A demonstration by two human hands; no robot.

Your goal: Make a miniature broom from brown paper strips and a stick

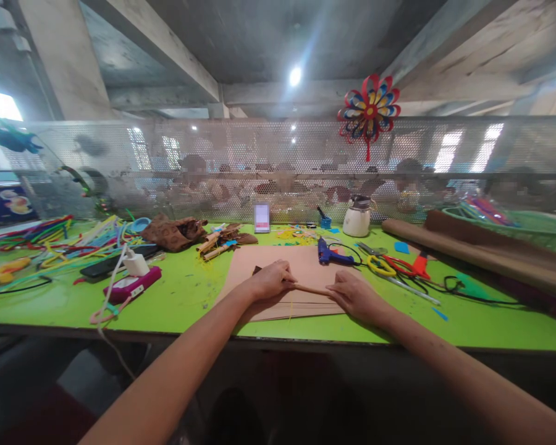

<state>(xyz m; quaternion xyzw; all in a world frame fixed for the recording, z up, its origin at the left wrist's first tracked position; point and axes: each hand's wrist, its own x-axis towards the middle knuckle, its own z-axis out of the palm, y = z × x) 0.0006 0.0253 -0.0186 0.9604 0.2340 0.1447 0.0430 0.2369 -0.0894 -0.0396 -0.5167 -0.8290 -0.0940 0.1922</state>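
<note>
My left hand (272, 280) and my right hand (354, 295) pinch a thin brown strip (312, 288), which looks like rolled or folded paper, one near each end. It stretches between them over a stack of brown paper sheets (248, 261) at the table's front. A small dark piece (256, 270) shows just beyond my left wrist; I cannot make out what it is. On the far right part of the stack lies a blue glue gun (332, 254). Yellow-handled scissors (380, 266) rest to the right of it, beyond my right hand.
Left on the green table (185, 284) are a magenta power strip (133, 284), a brown cloth bundle (173, 232) and colourful strips (97, 238). A phone (262, 218) and white jug (356, 217) stand at the back. Right lie brown rolls (467, 259) and a green basket (532, 225).
</note>
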